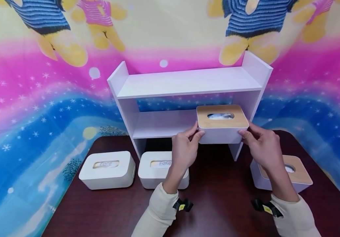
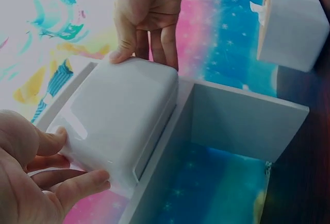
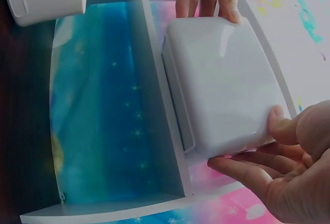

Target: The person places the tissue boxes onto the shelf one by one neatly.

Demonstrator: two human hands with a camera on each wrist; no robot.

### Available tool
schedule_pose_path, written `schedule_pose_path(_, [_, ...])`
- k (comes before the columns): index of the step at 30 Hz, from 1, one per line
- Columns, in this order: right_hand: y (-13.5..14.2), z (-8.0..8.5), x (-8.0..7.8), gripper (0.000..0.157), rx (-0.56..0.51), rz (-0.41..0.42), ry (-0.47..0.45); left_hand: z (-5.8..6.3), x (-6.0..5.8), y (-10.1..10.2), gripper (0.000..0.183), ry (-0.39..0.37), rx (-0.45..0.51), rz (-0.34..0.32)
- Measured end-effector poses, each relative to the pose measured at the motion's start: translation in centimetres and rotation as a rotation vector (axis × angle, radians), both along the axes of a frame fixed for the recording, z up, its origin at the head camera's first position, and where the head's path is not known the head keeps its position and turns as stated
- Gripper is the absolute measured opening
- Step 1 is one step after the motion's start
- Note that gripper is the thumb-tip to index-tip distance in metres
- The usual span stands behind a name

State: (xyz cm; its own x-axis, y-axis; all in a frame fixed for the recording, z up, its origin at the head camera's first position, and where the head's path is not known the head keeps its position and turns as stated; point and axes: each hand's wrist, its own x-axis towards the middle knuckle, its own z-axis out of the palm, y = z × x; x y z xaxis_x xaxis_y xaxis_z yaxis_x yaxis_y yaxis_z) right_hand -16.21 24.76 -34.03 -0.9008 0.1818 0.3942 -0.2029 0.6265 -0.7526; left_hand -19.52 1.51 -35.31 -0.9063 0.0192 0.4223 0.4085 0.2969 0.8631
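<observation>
A white tissue box with a wood-look lid [image 1: 223, 135] is held level at the right part of the middle shelf [image 1: 167, 124] of a white rack. My left hand [image 1: 184, 148] grips its left end, thumb on the front face. At the opposite end my right hand [image 1: 261, 144] grips it the same way. Both wrist views show the box's smooth front [image 2: 118, 116] between the two hands, with its lower edge close to the shelf board [image 3: 162, 95]. Whether the base touches the board cannot be made out.
Two all-white tissue boxes stand on the dark table [image 1: 217, 210], one at the left [image 1: 108, 174] and another [image 1: 149, 177] partly behind my left forearm. A second wood-lidded box [image 1: 301, 172] stands at the right, partly behind my right forearm. The rack's top shelf [image 1: 187, 82] lies above the held box.
</observation>
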Motion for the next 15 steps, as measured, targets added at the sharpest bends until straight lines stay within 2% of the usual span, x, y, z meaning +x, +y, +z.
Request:
schedule_pose_path(5, [0.0,0.0,-1.1,0.052,-0.027,-0.018,0.004,0.0,-0.8,0.3,0.045,0.005,-0.014,0.019])
schedule_pose_path(15, [-0.2,-0.3,-2.7,0.048,-0.024,-0.113,0.091,0.0,-2.4,1.0,0.042,0.060,-0.057,0.053])
